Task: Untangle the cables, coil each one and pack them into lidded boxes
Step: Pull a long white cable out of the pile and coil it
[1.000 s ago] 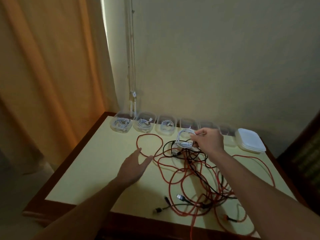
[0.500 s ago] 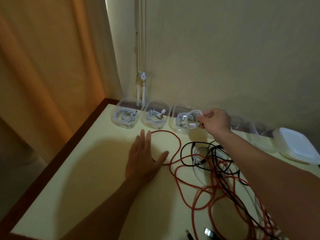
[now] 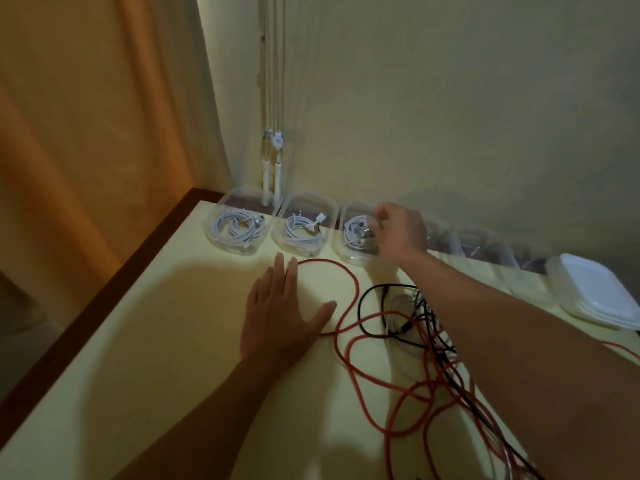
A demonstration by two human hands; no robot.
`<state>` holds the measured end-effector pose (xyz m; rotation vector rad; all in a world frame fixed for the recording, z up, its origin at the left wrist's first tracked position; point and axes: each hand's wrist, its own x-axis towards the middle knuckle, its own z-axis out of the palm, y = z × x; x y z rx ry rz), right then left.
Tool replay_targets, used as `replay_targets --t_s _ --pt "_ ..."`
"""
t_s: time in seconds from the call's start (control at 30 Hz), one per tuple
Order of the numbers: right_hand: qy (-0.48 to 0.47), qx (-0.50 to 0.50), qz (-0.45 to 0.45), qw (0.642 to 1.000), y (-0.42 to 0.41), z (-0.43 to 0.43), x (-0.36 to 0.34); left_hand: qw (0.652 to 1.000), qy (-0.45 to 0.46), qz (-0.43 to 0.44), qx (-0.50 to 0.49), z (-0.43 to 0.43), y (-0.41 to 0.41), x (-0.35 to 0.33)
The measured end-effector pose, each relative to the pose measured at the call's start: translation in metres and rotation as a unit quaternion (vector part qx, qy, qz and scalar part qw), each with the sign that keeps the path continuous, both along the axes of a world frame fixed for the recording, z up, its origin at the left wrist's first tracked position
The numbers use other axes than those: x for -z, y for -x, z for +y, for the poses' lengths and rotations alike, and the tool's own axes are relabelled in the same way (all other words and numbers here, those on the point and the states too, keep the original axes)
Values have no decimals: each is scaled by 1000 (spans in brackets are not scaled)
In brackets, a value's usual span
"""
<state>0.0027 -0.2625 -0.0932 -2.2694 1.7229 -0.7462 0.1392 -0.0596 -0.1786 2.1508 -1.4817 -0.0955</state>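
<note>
Head: right fingers [image 3: 381, 216] pinch white coil [image 3: 356, 234] inside box [image 3: 341, 244].

Orange curtain [image 3: 86, 133], pale wall [image 3: 450, 98], yellow table [image 3: 156, 341]

Right hand [image 3: 401, 233]: covers third box's [image 3: 346, 252] right side; grip on white coil [image 3: 356, 231] unclear.
Far boxes [image 3: 485, 244]: motion-blurred, contents unreadable.
Lid stack [image 3: 595, 292]: cropped at right edge.
Red cable [image 3: 356, 292]: runs off bottom edge.

The room is dim, and the picture is soft and a little grainy. Warm orange light glows through the curtain [image 3: 86, 133] at the left. The left hand [image 3: 280, 317] throws a wide shadow on the table [image 3: 104, 393]. The clear boxes [image 3: 481, 244] near the right hand [image 3: 401, 233] are smeared by blur.
</note>
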Motion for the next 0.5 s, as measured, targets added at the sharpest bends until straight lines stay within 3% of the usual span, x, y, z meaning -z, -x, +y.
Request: replay_targets --t_s 0.27,0.37,0.5 --pt "21 -41 -16 999 35 24 0 1000 -16 -1 2 1 1 -3" --pt "47 -100 20 994 64 48 -8 1000 -20 -3 0 2 3 -4" --pt "63 -106 74 990 120 82 -19 998 -50 -21 18 3 3 -6"
